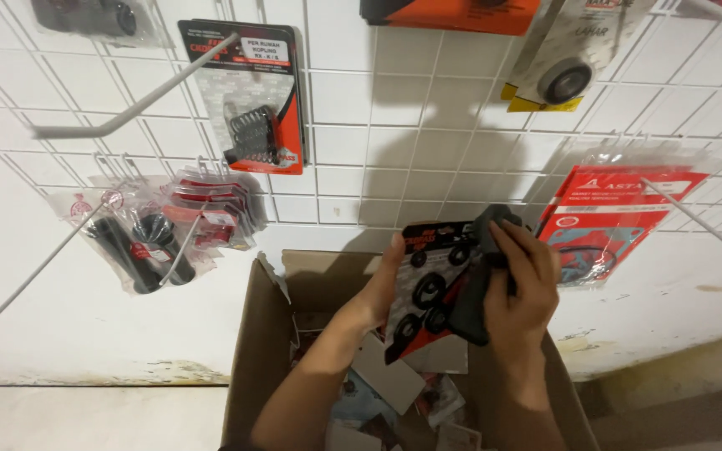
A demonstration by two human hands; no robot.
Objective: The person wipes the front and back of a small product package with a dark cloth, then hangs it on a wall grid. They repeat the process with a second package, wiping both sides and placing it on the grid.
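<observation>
Our right hand (518,288) curls around a dark rubber part (480,276), fingers closed over its top, while our left hand (388,280) pinches the left edge of a red-and-black blister card of rings (429,284) — the two hands nearly touching, the card's long axis running steeply up and down between them. Both hover over the open cardboard box (256,351) of packets; beyond stands the white wire grid (394,125) with its hanging packages and bare hooks.

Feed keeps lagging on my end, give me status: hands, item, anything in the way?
Left hand grips blister card of black rings. Right hand holds black device against it. Open cardboard box below; wire hooks jut from grid wall.
</observation>
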